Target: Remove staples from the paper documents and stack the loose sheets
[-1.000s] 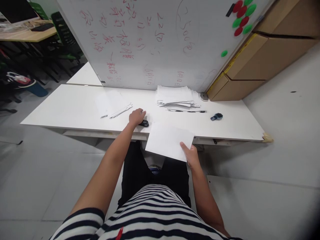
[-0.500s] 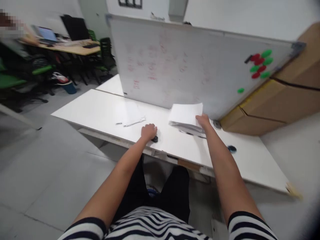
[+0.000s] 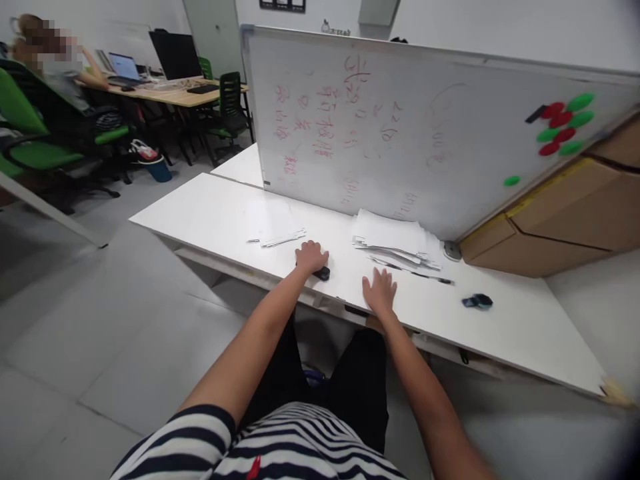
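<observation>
My left hand (image 3: pixel 311 256) lies over a small black stapler (image 3: pixel 323 273) near the front edge of the white desk (image 3: pixel 345 283); its fingers curl onto the stapler, and most of it is hidden. To its left is a small pile of white paper sheets (image 3: pixel 273 220). My right hand (image 3: pixel 381 292) is on or just above the desk, fingers spread, holding nothing. Beyond it, against the whiteboard, rests a thicker, uneven stack of paper (image 3: pixel 393 232). A thin black-and-white strip-like item (image 3: pixel 415 271) lies in front of that stack.
A whiteboard (image 3: pixel 400 133) with red writing and magnets stands along the desk's back. Cardboard boxes (image 3: pixel 560 207) rise at the right. A dark blue object (image 3: pixel 478 301) lies on the desk's right part. A person sits at another desk (image 3: pixel 175 97), far left.
My right hand has let go of the paper stack and moved toward me, to the left, opening. The stack now lies on the desk. My left hand stays at the stapler. The view has shifted.
</observation>
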### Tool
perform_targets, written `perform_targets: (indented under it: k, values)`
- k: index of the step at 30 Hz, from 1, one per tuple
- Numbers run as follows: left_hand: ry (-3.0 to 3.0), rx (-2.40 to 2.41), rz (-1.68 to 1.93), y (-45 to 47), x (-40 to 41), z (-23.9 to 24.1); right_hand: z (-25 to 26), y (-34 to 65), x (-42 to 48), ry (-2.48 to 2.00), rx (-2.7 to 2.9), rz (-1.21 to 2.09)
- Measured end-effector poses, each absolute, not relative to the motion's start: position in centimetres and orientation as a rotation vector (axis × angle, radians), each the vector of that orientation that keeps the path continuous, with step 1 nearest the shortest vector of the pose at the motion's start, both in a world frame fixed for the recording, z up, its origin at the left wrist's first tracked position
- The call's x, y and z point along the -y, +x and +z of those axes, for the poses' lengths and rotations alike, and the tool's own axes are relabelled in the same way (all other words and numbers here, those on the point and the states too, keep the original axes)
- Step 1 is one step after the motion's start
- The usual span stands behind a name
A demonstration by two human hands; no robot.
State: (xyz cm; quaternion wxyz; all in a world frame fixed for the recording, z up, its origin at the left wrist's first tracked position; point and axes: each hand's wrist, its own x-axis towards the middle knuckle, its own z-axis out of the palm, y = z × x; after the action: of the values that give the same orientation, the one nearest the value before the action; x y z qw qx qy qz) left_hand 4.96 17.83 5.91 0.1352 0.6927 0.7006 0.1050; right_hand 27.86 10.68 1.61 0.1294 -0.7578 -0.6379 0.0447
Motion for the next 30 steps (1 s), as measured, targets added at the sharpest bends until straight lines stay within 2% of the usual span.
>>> perform_targets:
  k: [6,9,14,18,22,30]
  values:
    - [1.425,-2.236,0.500,5.7,-19.3,7.2,1.7,27.5,-10.4,-2.268,1.888,0.144]
    - [1.345,-2.219,0.635,3.7,-19.8,7.9,1.8,27.7,-10.5,-2.242,1.898,0.145]
    - [1.667,-2.309,0.795,-5.4,-19.2,7.2,1.5,27.8,-10.5,-2.220,1.862,0.149]
    - [1.846,-2.336,0.524,-11.6,-17.7,5.0,1.5,27.8,-10.5,-2.203,1.853,0.149]
    - [1.877,-2.352,0.463,-12.5,-17.1,3.6,1.5,27.8,-10.6,-2.204,1.857,0.161]
    - [1.975,-2.411,0.547,-11.8,-16.7,4.0,1.4,27.8,-10.6,-2.210,1.838,0.177]
